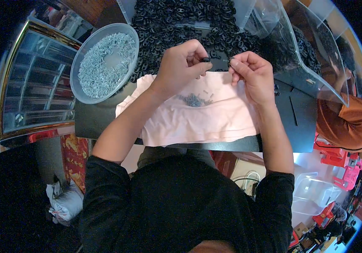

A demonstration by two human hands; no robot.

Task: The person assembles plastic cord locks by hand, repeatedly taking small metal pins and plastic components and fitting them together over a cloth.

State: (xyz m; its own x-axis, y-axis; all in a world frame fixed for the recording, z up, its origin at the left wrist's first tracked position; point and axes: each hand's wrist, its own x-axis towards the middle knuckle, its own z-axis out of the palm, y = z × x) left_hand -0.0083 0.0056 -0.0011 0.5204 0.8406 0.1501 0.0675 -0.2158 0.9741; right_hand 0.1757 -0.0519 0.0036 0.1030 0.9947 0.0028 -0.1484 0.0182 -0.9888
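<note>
My left hand (pixel 184 62) is closed in a pinch on a small black plastic piece (pixel 206 60), held above the far edge of a pale pink cloth (pixel 206 122). To its right, my right hand (pixel 253 74) has thumb and forefinger pressed together on something small and dark, too little of it showing to name. The two hands are apart. Beneath them on the cloth lies a little heap of small grey metal pins (pixel 192 100), with a few loose ones beside it. Beyond the hands spreads a large mass of black plastic pieces (pixel 181 25), many with holes through them.
A round translucent bowl (pixel 74 80) of silvery metal pins stands at the left on the dark table (pixel 94 122). Clear plastic bin walls (pixel 303 55) rise at the right. A thin black stick (pixel 294 111) lies near there. A person in orange (pixel 345 122) is beyond the table's right edge.
</note>
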